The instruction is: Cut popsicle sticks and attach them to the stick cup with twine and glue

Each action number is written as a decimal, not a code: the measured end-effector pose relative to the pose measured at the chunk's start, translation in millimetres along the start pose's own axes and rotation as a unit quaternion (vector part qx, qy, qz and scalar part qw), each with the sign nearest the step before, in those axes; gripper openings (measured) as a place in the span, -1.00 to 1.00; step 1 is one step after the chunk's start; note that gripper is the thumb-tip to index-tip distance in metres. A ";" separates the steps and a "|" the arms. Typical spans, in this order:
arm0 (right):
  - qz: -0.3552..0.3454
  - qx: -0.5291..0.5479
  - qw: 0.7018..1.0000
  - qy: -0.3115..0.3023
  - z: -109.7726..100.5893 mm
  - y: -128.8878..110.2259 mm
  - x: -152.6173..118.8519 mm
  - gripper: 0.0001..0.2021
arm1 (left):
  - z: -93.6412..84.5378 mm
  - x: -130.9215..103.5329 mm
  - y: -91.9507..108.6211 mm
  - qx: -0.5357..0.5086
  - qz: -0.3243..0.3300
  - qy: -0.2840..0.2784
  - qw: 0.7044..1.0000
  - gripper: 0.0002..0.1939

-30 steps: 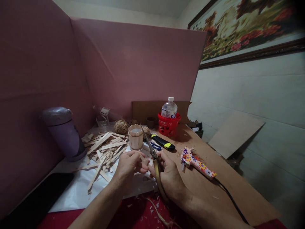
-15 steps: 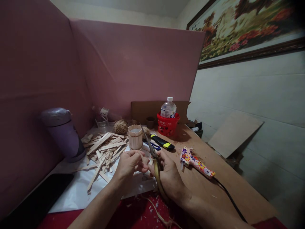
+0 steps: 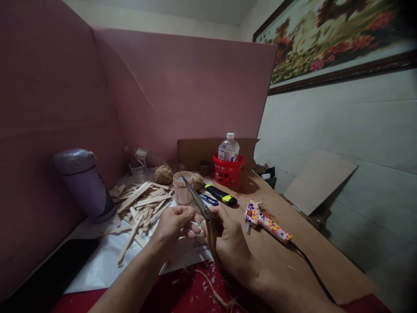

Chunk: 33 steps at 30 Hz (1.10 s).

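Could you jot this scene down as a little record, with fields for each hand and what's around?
Left hand: curled; whether it pinches anything is unclear
Right hand: holds scissors, blades pointing away from the person
Beyond hands: stick-covered cup, upright
Left of cup: loose sticks, twine ball, purple flask
Right of cup: black-and-yellow cutter, floral glue gun
Farther back: red bucket, bottle standing inside

The scissors (image 3: 207, 212) are smooth, dull metal. The sticks (image 3: 140, 209) are matt wood, twine (image 3: 163, 174) rough fibre, the bucket (image 3: 227, 173) glossy plastic.
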State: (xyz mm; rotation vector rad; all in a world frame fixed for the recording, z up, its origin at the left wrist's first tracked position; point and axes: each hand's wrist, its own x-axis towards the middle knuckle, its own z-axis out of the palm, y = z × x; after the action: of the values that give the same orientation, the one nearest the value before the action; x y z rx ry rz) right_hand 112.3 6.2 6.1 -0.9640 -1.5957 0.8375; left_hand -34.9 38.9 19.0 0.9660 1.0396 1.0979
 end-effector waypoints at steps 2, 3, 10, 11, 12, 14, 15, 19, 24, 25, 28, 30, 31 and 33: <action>-0.019 -0.028 0.999 0.000 -0.9 -3.5 -1.1 -0.81 | -2.8 2.3 -2.5 0.024 -0.014 0.020 0.999 -0.86; -0.027 -0.038 0.999 -0.005 -1.4 -4.5 -1.4 -0.80 | -3.9 2.6 -2.8 0.032 -0.022 0.027 0.999 -0.87; -0.051 -0.089 0.994 -0.048 -5.2 -2.2 -0.5 -0.83 | -5.7 -4.5 6.6 0.175 0.025 -0.018 0.984 -0.86; -0.060 -0.101 0.991 -0.058 -6.0 -1.7 -0.5 -0.82 | -6.3 -4.8 6.6 0.208 0.041 -0.009 0.977 -0.85; -0.070 -0.112 0.989 -0.070 -6.7 -1.3 -0.5 -0.81 | -7.0 -4.8 6.0 0.236 0.057 0.006 0.970 -0.85; -0.088 -0.123 0.984 -0.096 -7.7 -1.1 -0.9 -0.77 | -8.7 -3.9 3.8 0.286 0.091 0.026 0.954 -0.86; -0.094 -0.122 0.983 -0.103 -7.9 -1.2 -1.1 -0.76 | -9.4 -3.2 2.6 0.308 0.113 0.032 0.944 -0.86; -0.070 -0.076 0.992 -0.074 -6.9 -0.1 -0.2 -0.80 | -12.5 0.4 2.4 0.381 0.230 0.074 0.893 -0.77; 0.013 0.058 0.998 -0.023 -3.9 8.3 2.6 -0.83 | -28.8 5.5 15.3 0.358 0.276 0.225 0.863 -0.78; 0.026 0.076 0.997 -0.016 -3.1 10.2 2.9 -0.82 | -32.5 6.1 18.1 0.344 0.268 0.231 0.870 -0.77; 0.045 0.107 0.993 -0.007 -1.1 14.2 3.8 -0.77 | -36.9 6.5 21.7 0.322 0.249 0.211 0.889 -0.64; 0.046 0.119 0.992 -0.004 -0.4 15.4 4.6 -0.77 | -33.2 6.3 19.4 0.332 0.229 0.167 0.900 -0.58; 0.046 0.121 0.992 -0.002 -0.4 15.6 5.1 -0.78 | -30.2 6.1 17.4 0.338 0.219 0.142 0.904 -0.60; 0.038 0.113 0.993 0.011 -0.8 15.8 6.1 -0.78 | -23.5 5.2 13.2 0.341 0.215 0.098 0.910 -0.73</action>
State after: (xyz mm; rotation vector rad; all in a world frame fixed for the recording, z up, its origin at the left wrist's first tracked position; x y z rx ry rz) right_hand 114.9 18.5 -5.2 -0.8711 -1.4174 1.0330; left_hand -59.8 48.6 25.2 1.7350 1.4647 1.2249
